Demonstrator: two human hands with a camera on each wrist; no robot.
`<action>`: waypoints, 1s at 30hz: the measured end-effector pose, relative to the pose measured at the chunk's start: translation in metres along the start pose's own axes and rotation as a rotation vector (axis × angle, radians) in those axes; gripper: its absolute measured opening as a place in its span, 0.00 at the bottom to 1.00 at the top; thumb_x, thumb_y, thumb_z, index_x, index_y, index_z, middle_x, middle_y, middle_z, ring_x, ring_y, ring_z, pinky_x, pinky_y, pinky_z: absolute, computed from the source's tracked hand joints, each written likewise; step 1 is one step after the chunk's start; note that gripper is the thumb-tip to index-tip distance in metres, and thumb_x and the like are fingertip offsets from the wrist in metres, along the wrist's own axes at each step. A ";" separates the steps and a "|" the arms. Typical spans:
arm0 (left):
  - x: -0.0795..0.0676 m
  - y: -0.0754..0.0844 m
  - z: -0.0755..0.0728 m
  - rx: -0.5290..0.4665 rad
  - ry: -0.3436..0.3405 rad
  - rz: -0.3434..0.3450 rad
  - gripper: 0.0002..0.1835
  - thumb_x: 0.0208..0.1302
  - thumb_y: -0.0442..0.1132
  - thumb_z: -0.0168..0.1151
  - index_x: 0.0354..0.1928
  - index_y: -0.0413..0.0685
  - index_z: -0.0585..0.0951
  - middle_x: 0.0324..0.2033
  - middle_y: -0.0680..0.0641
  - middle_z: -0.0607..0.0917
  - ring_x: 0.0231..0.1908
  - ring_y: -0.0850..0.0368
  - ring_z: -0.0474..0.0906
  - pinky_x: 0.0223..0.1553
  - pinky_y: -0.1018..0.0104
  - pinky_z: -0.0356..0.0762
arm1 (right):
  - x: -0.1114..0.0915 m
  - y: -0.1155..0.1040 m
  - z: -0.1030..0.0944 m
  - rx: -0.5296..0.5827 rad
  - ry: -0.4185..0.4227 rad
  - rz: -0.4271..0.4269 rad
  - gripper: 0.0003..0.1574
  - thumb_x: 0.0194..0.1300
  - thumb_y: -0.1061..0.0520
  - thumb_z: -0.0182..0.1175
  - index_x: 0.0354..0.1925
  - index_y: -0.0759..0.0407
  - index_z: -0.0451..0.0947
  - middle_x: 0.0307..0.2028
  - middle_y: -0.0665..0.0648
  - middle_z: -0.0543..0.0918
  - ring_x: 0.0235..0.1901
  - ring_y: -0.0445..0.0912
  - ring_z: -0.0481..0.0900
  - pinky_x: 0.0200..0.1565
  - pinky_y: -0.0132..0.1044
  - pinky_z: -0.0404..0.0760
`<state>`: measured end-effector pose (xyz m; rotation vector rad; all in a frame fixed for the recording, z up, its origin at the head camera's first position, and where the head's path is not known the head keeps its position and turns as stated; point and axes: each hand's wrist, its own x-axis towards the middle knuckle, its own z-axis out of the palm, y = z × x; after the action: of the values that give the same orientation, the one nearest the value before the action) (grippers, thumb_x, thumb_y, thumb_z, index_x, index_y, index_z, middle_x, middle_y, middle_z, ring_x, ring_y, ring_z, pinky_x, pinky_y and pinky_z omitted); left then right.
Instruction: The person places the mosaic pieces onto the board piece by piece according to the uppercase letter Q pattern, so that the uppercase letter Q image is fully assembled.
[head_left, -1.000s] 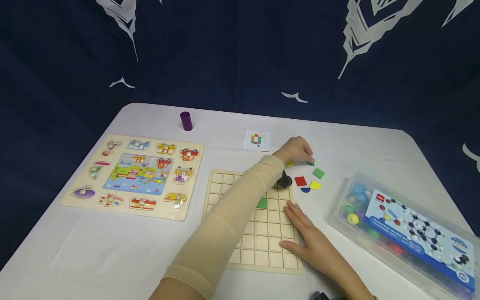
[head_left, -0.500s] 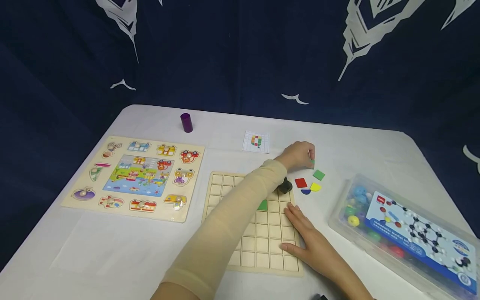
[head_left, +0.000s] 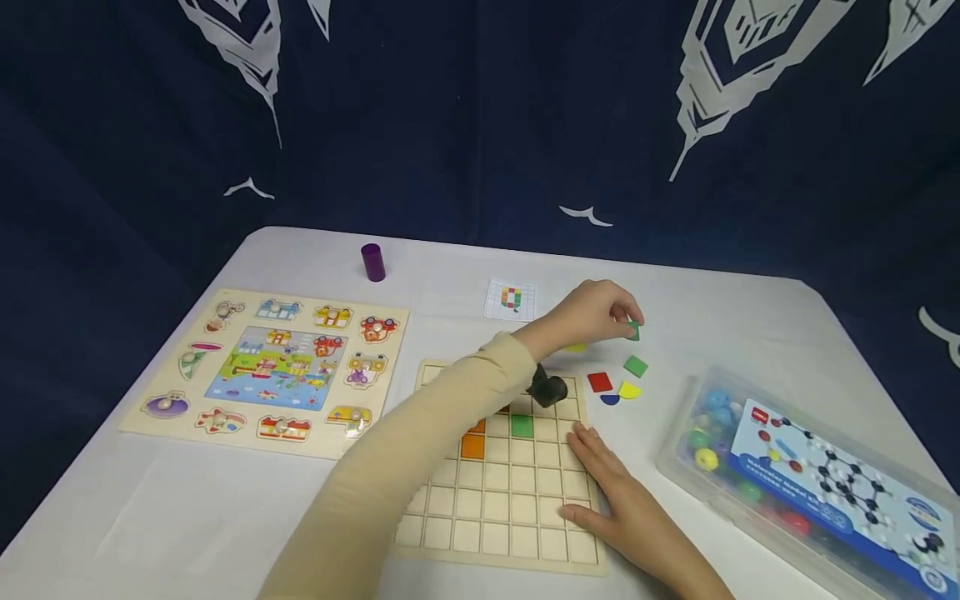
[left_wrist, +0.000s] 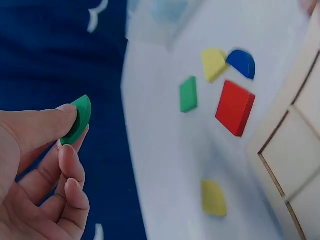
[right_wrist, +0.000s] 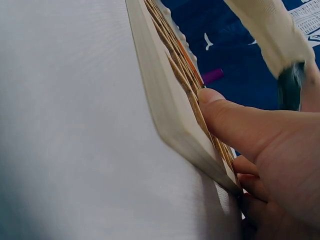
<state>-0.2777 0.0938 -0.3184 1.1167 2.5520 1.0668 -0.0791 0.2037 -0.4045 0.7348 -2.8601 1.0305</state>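
Observation:
My left hand [head_left: 592,312] pinches a small green piece with a curved edge [left_wrist: 79,120] between thumb and fingertips, held above the far right of the table. My right hand [head_left: 630,508] lies along the right edge of a wooden grid board [head_left: 495,533], its thumb [right_wrist: 212,96] on the rim. Orange squares [head_left: 472,447] and a green square [head_left: 522,426] sit in the board's cells; my left sleeve hides part of it. Beyond the board lie a red square [left_wrist: 235,108], a loose green square [left_wrist: 188,94], a blue half-round piece [left_wrist: 242,63] and yellow curved pieces [left_wrist: 213,198].
A small pattern card [head_left: 510,300] lies behind the board. On the left is a wooden picture puzzle [head_left: 375,433], with a purple cylinder [head_left: 372,262] behind it. A clear molecular model kit box [head_left: 810,492] stands at the right.
My left hand has picked the curved green piece up off the table and moved slightly right. The sleeve has shifted left, uncovering orange squares. My right hand stays put on the board.

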 end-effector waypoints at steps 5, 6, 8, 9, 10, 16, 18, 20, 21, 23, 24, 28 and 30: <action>-0.042 0.010 -0.019 -0.037 0.028 0.025 0.07 0.59 0.36 0.65 0.39 0.47 0.85 0.26 0.59 0.80 0.29 0.66 0.73 0.33 0.78 0.68 | 0.001 0.000 0.002 -0.004 -0.015 -0.002 0.48 0.58 0.44 0.65 0.69 0.62 0.58 0.69 0.59 0.56 0.67 0.57 0.51 0.58 0.18 0.41; -0.051 0.011 -0.021 -0.045 0.028 0.030 0.06 0.59 0.36 0.65 0.39 0.47 0.85 0.26 0.59 0.81 0.29 0.66 0.73 0.33 0.77 0.69 | 0.001 0.000 0.003 -0.004 -0.021 0.006 0.49 0.57 0.44 0.65 0.69 0.62 0.58 0.69 0.59 0.55 0.67 0.56 0.51 0.58 0.18 0.41; -0.069 0.011 -0.025 -0.061 0.028 0.032 0.06 0.60 0.35 0.64 0.39 0.47 0.84 0.26 0.58 0.81 0.29 0.66 0.74 0.33 0.77 0.69 | 0.000 0.000 0.003 -0.005 -0.033 0.023 0.49 0.57 0.43 0.65 0.69 0.62 0.57 0.69 0.59 0.55 0.67 0.56 0.50 0.58 0.19 0.41; -0.077 0.010 -0.026 -0.064 0.030 0.029 0.06 0.60 0.35 0.64 0.38 0.47 0.84 0.26 0.58 0.81 0.29 0.66 0.74 0.34 0.77 0.70 | 0.000 0.000 0.002 -0.004 -0.041 0.033 0.50 0.57 0.43 0.65 0.69 0.62 0.57 0.70 0.58 0.54 0.67 0.55 0.50 0.58 0.19 0.41; -0.086 0.009 -0.027 -0.071 0.033 0.021 0.05 0.59 0.35 0.64 0.38 0.47 0.84 0.26 0.59 0.81 0.30 0.66 0.74 0.34 0.77 0.70 | 0.000 0.000 0.002 -0.004 -0.050 0.044 0.50 0.57 0.42 0.64 0.69 0.62 0.56 0.70 0.58 0.54 0.68 0.55 0.49 0.58 0.19 0.40; -0.125 -0.014 -0.024 -0.140 0.038 -0.112 0.09 0.59 0.35 0.65 0.42 0.45 0.83 0.28 0.56 0.81 0.30 0.64 0.76 0.34 0.74 0.74 | 0.001 0.001 -0.003 0.002 -0.059 0.076 0.51 0.57 0.41 0.64 0.70 0.61 0.55 0.70 0.56 0.52 0.68 0.54 0.47 0.58 0.19 0.40; -0.131 -0.023 -0.023 -0.156 0.029 -0.144 0.12 0.60 0.33 0.63 0.46 0.44 0.83 0.29 0.55 0.80 0.29 0.63 0.75 0.33 0.73 0.73 | 0.002 0.002 -0.005 0.002 -0.056 0.076 0.51 0.57 0.42 0.64 0.70 0.61 0.55 0.70 0.56 0.52 0.68 0.54 0.47 0.58 0.19 0.40; -0.132 -0.030 -0.021 -0.169 0.019 -0.156 0.14 0.60 0.31 0.62 0.49 0.43 0.82 0.31 0.53 0.79 0.29 0.61 0.74 0.32 0.73 0.73 | 0.002 0.002 -0.005 0.002 -0.056 0.076 0.51 0.57 0.42 0.64 0.70 0.61 0.55 0.70 0.56 0.52 0.68 0.54 0.47 0.58 0.19 0.40; -0.133 -0.032 -0.021 -0.177 0.011 -0.164 0.14 0.60 0.31 0.61 0.49 0.43 0.82 0.31 0.52 0.79 0.29 0.61 0.74 0.32 0.72 0.72 | 0.002 0.002 -0.006 0.004 -0.059 0.078 0.51 0.57 0.41 0.64 0.70 0.60 0.55 0.70 0.56 0.52 0.68 0.54 0.47 0.58 0.19 0.40; -0.132 -0.036 -0.018 -0.198 -0.008 -0.189 0.13 0.61 0.31 0.60 0.48 0.44 0.82 0.31 0.51 0.78 0.28 0.59 0.75 0.30 0.72 0.72 | 0.001 0.002 -0.006 0.007 -0.064 0.083 0.51 0.58 0.41 0.64 0.70 0.60 0.55 0.70 0.56 0.52 0.68 0.53 0.47 0.58 0.19 0.40; -0.131 -0.037 -0.017 -0.206 -0.012 -0.204 0.12 0.61 0.31 0.60 0.47 0.44 0.82 0.31 0.51 0.78 0.28 0.59 0.75 0.30 0.72 0.72 | 0.001 0.002 -0.005 0.011 -0.065 0.084 0.51 0.58 0.41 0.64 0.70 0.60 0.55 0.70 0.55 0.52 0.68 0.53 0.47 0.58 0.19 0.41; -0.130 -0.043 -0.010 -0.225 -0.016 -0.252 0.10 0.63 0.31 0.57 0.43 0.45 0.84 0.26 0.51 0.81 0.21 0.60 0.70 0.26 0.72 0.67 | 0.001 0.002 -0.003 0.021 -0.068 0.082 0.51 0.58 0.41 0.64 0.70 0.59 0.55 0.70 0.56 0.52 0.68 0.54 0.47 0.58 0.20 0.41; -0.131 -0.046 -0.007 -0.217 -0.016 -0.262 0.10 0.63 0.31 0.56 0.42 0.45 0.85 0.26 0.52 0.83 0.20 0.61 0.66 0.26 0.72 0.65 | 0.001 0.002 -0.001 0.026 -0.071 0.085 0.51 0.57 0.41 0.64 0.70 0.59 0.55 0.70 0.56 0.52 0.68 0.54 0.47 0.58 0.21 0.41</action>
<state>-0.2146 -0.0226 -0.3613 0.7122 2.4130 1.2215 -0.0811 0.2055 -0.4046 0.6706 -2.9672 1.0750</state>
